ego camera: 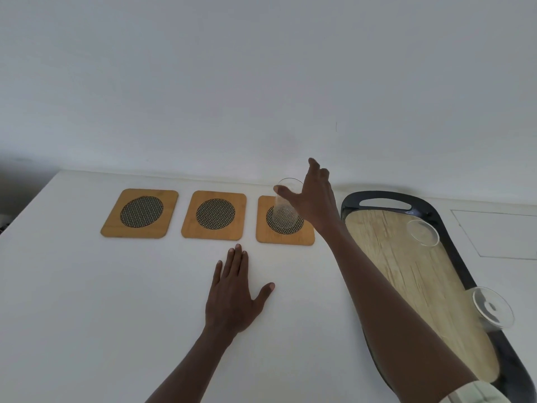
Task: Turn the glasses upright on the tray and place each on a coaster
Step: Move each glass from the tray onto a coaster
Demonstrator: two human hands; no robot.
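Observation:
Three wooden coasters with woven round centres lie in a row: left coaster (116, 225), middle coaster (189, 228), right coaster (263, 231). A clear glass (286, 210) stands upright on the right coaster. My right hand (315, 199) is just behind and right of it, fingers spread and raised, thumb at the glass's rim. My left hand (235, 292) lies flat on the table in front of the coasters, holding nothing. On the tray (456, 257) at the right, a far glass (422, 232) and a near glass (492, 308) stand upside down.
The white table (87, 301) meets a white wall at the back. The tray has a black rim, a wood-look floor and a handle slot at its far end. A faint rectangular panel outline (499, 234) lies right of the tray.

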